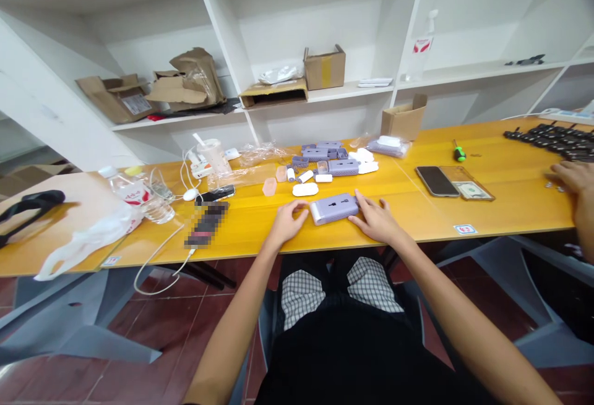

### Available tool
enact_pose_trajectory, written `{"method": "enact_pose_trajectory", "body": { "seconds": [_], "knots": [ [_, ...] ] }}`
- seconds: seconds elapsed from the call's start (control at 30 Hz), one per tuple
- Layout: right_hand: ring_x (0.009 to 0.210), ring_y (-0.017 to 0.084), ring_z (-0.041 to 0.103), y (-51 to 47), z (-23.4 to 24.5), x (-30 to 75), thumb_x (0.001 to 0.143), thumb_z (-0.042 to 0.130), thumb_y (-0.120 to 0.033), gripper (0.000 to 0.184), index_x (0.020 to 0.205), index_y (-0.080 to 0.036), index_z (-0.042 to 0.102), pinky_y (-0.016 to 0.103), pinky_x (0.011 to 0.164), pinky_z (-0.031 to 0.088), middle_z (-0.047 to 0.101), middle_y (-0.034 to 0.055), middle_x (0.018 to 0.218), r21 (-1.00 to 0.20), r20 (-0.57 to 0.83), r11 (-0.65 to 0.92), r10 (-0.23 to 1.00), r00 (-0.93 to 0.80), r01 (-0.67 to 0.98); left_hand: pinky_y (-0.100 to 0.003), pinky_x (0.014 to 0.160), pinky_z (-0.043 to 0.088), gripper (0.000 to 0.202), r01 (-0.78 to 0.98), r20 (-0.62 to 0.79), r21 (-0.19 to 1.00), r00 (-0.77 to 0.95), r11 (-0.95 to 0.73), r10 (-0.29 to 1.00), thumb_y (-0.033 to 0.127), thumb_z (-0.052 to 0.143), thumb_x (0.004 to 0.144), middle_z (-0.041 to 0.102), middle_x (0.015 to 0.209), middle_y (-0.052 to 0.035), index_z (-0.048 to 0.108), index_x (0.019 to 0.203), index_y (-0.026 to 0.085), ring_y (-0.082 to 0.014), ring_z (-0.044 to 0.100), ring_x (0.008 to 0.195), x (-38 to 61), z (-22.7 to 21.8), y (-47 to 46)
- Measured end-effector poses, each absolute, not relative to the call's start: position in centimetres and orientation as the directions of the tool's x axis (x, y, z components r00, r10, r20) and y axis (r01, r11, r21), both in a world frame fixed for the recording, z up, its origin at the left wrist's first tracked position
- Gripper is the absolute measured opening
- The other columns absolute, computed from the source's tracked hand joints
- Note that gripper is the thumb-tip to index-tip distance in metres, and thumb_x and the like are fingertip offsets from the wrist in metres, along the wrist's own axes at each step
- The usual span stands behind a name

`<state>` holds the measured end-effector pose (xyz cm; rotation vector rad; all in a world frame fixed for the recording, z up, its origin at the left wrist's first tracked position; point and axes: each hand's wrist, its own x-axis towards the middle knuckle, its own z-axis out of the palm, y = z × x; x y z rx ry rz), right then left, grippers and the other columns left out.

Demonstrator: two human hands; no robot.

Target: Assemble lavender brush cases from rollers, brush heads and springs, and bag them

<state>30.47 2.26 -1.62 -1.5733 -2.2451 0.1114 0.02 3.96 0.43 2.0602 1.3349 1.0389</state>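
A lavender plastic case [335, 208] with dark slots in its top lies flat near the front edge of the table. My right hand [375, 218] is at its right end, the index finger on the far corner and the thumb at the near corner. At the left end, my left hand [288, 222] rests on the table with curved fingers apart; whether its fingertips touch the case is hard to tell. Just behind lies a white oval part [305, 190]. Further back are small white cylinders [323, 178], pinkish clear pieces [270, 187] and more lavender parts [343, 167].
On the left are a phone [207, 225] with a cable, water bottles [155, 204] and a plastic bag [88, 235]. A smartphone [436, 181] and a green screwdriver [459, 152] lie to the right. Another person's hand [573, 179] is at the far right, near black parts [557, 141].
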Motion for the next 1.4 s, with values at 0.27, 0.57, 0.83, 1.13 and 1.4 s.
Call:
{"method": "enact_pose_trajectory", "body": {
  "seconds": [0.27,0.57,0.83,1.13,1.4],
  "knots": [
    [0.151,0.037,0.042,2.1,-1.6,30.7,0.107,0.035,-0.047,0.07,0.168,-0.017,0.02,0.068,0.12,0.024,0.051,0.0209,0.16,-0.279,0.258,0.389,0.911,-0.321,0.878,-0.058,0.126,0.03,0.064,0.857,0.185,0.283,0.392,-0.431,0.901,0.058,0.064,0.095,0.052,0.161,-0.011,0.057,0.149,0.023,-0.0348,0.042,0.153,-1.6,1.2,3.2],
    [0.153,0.036,0.039,2.3,-1.5,30.5,0.103,0.038,-0.04,0.072,0.165,-0.005,0.026,0.06,0.123,0.028,0.046,0.0232,0.163,-0.235,0.243,0.292,0.941,-0.235,0.927,-0.05,0.127,0.031,0.063,0.888,0.226,0.257,0.329,-0.382,0.917,0.055,0.054,0.1,0.054,0.159,-0.012,0.052,0.153,0.02,-0.0303,0.047,0.15,-1.0,1.2,2.9],
    [0.159,0.033,0.03,2.5,-1.6,30.0,0.104,0.028,-0.031,0.062,0.159,-0.006,0.041,0.066,0.127,0.019,0.034,0.0166,0.171,-0.148,0.121,0.153,0.983,-0.136,0.977,-0.059,0.128,0.026,0.048,0.956,0.189,0.173,0.203,-0.236,0.961,0.027,0.041,0.103,0.046,0.164,-0.0156,0.056,0.148,0.017,-0.0307,0.037,0.156,-0.7,0.8,3.0],
    [0.159,0.036,0.03,2.9,-2.3,30.5,0.105,0.026,-0.035,0.063,0.16,-0.008,0.042,0.066,0.126,0.021,0.036,0.018,0.169,-0.158,0.144,0.19,0.975,-0.168,0.969,-0.064,0.128,0.019,0.052,0.949,0.139,0.176,0.241,-0.263,0.961,0.031,0.037,0.105,0.039,0.168,-0.0184,0.049,0.154,0.017,-0.0334,0.033,0.159,-0.8,0.6,3.1],
    [0.158,0.036,0.031,3.0,-2.5,30.6,0.105,0.027,-0.035,0.064,0.159,-0.006,0.043,0.063,0.127,0.022,0.037,0.0195,0.169,-0.144,0.15,0.207,0.971,-0.185,0.968,-0.064,0.128,0.018,0.053,0.95,0.109,0.161,0.251,-0.267,0.962,0.031,0.035,0.106,0.036,0.169,-0.0192,0.046,0.156,0.016,-0.0329,0.03,0.159,-0.8,0.7,3.1]
  ]
}}
